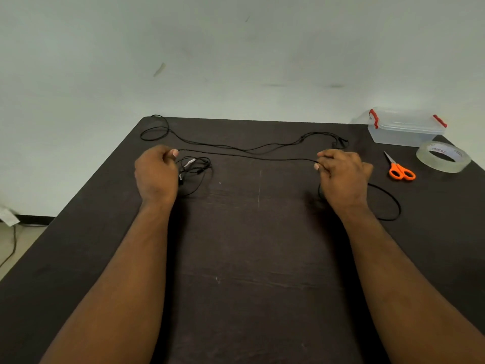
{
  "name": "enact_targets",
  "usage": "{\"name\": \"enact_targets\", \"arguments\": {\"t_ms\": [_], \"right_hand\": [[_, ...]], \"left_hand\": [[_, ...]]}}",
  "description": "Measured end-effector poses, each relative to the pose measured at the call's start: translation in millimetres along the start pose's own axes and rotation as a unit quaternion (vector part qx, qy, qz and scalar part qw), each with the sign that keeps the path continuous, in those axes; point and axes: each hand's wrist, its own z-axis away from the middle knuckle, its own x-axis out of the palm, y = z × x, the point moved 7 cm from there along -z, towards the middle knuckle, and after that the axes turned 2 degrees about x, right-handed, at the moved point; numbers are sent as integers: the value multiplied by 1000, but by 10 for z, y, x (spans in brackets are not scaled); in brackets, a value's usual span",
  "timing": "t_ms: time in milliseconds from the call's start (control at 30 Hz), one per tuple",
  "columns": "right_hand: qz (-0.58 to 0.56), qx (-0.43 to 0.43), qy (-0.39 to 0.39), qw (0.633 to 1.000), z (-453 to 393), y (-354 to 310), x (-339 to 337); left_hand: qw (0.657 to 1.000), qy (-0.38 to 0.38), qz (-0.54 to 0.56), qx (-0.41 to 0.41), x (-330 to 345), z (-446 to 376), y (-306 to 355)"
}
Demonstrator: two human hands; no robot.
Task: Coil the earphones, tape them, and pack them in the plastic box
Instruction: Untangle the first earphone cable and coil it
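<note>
A black earphone cable (246, 155) is stretched straight across the dark table (259, 258) between my two hands. My left hand (157, 173) pinches one end of that stretch, my right hand (342, 174) pinches the other. Beside my left hand lies a small coiled bundle of black cable (196, 169) with a pale strip on it. A second black earphone cable (236, 147) lies loose farther back, looped at the far left corner. The clear plastic box (405, 127) with red clips stands at the far right, its lid on.
A roll of clear tape (443, 156) lies in front of the box. Orange-handled scissors (400, 168) lie left of the tape. A loop of cable (391, 203) trails on the table right of my right wrist. A wall rises just behind the table.
</note>
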Motion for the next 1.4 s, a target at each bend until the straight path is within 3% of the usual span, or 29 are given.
{"name": "enact_targets", "arguments": {"t_ms": [100, 167, 267, 367, 433, 533, 633, 700, 867, 967, 1133, 1200, 1267, 1400], "right_hand": [[-10, -20, 4, 1000, 2, -66, 19], [-17, -43, 9, 999, 22, -179, 30], [-27, -102, 35, 994, 76, -424, 16], [-60, -166, 48, 983, 143, -616, 20], [-101, -204, 47, 973, 171, -701, 24], [-171, -219, 21, 960, 180, -757, 30], [-205, -208, -24, 956, 184, -756, 86], [-227, -184, -47, 955, 166, -699, 126], [-228, -119, -42, 965, 31, -298, 95], [-223, -114, -21, 968, -8, -148, 10], [-211, -141, -4, 967, -9, -235, 20], [-201, -147, 11, 969, 17, -265, 17], [-193, -155, 24, 969, 48, -335, 5], [-169, -214, 14, 962, 134, -644, 47]], "left_hand": [[1000, -28, -10, 1, 84, 103, 170], [995, -35, 26, 94, 167, 253, 544], [941, -136, 169, 258, 491, 697, 1098], [911, -256, 235, 223, 785, 981, 1226], [912, -275, 231, 198, 850, 994, 1197], [922, -242, 252, 168, 780, 879, 1103], [936, -187, 206, 217, 637, 787, 1108], [948, -147, 190, 209, 577, 677, 1050], [979, -50, 190, 48, 332, 163, 388], [977, -2, 208, -43, 187, -36, -1], [978, 24, 199, -61, 133, -32, -9], [980, 1, 184, -74, 187, -8, -48], [977, -46, 203, -42, 274, 95, 143], [926, -178, 271, 192, 471, 740, 1166]]}}
